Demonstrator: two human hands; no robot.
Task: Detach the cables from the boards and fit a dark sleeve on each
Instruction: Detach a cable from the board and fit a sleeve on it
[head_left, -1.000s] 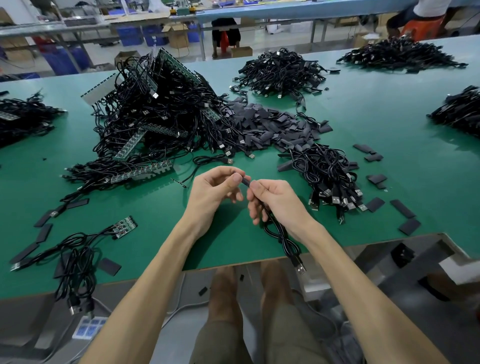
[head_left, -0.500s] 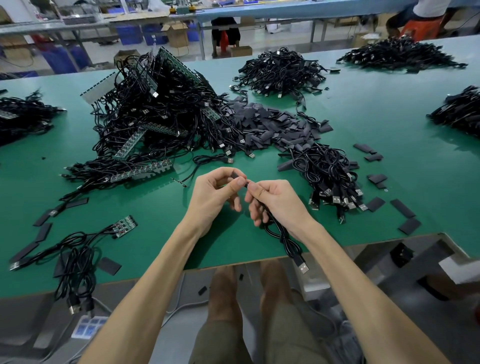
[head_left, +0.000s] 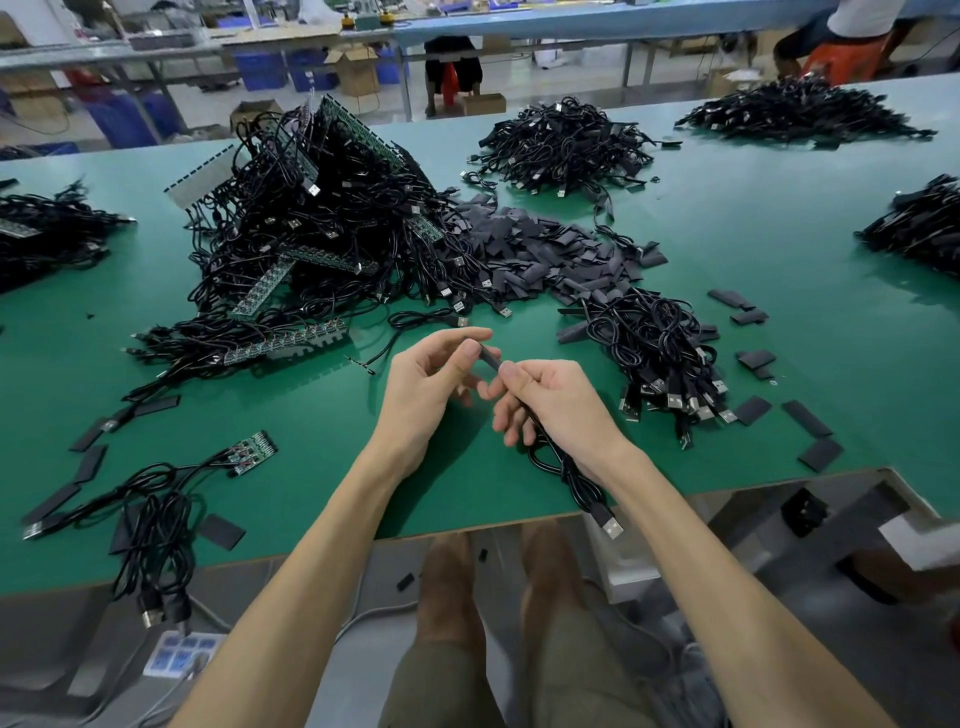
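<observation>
Above the near edge of the green desk (head_left: 311, 405), our 2 hands meet. Our left hand (head_left: 431, 384) has its grip closed in a pinch, thumb and forefinger on a dark sleeve (head_left: 490, 357). Our right hand (head_left: 558, 405) has its grip curled round the black USB cable (head_left: 563, 470), whose plug (head_left: 612, 527) dangles past the desk edge. Whether the tip is inside yet, we cannot tell. We judge the pinch could flatten the sleeve mouth and snag the tip, or the hanging coil could tug the cable back out.
</observation>
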